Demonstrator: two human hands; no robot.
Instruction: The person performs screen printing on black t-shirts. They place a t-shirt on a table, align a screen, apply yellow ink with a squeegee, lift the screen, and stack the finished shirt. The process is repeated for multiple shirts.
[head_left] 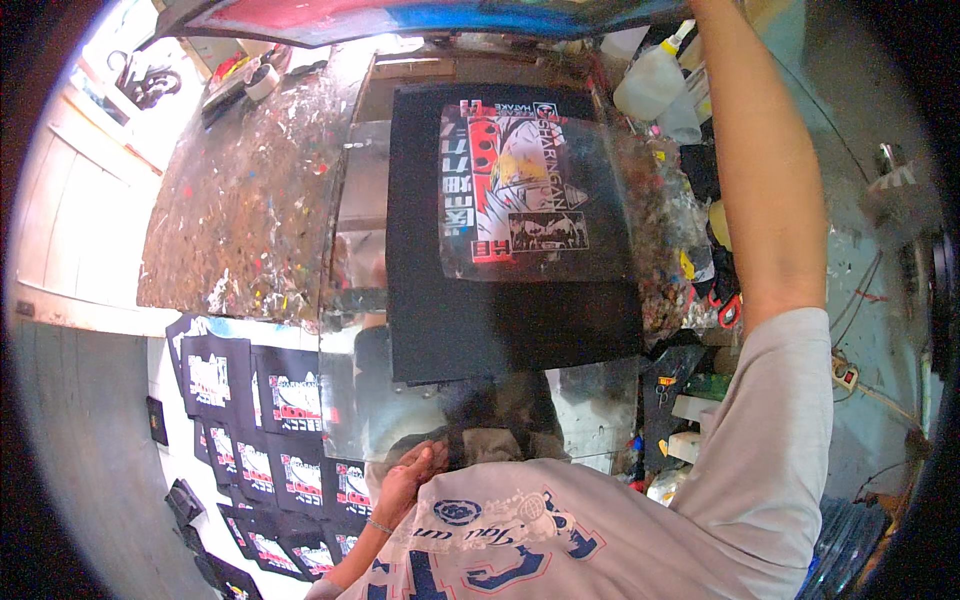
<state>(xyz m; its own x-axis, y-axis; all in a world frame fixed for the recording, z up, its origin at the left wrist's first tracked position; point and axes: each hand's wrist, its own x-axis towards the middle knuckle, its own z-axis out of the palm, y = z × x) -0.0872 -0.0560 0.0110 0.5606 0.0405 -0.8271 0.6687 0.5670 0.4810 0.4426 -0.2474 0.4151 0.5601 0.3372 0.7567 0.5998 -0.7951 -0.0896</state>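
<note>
A black fabric panel (pixel 515 335) lies on a glass-like shiny sheet (pixel 375 420) before me. It bears a red, white and yellow print (pixel 505 180) within a glossy rectangular patch. My left hand (pixel 412 468) rests at the sheet's near edge, close to my shirt, its fingers curled together with nothing visible in them. My right arm (pixel 765 180) reaches far forward and up, and the hand itself is cut off by the top edge. Near where it leaves the view, a printing screen (pixel 400 22) with red and blue ink smears is tilted up.
Several printed black panels (pixel 300 480) lie at the lower left. A paint-stained board (pixel 240 190) carries a tape roll (pixel 262 83). On the right are a squeeze bottle (pixel 648 85), scissors with red handles (pixel 730 310) and a power strip (pixel 846 374) with cables.
</note>
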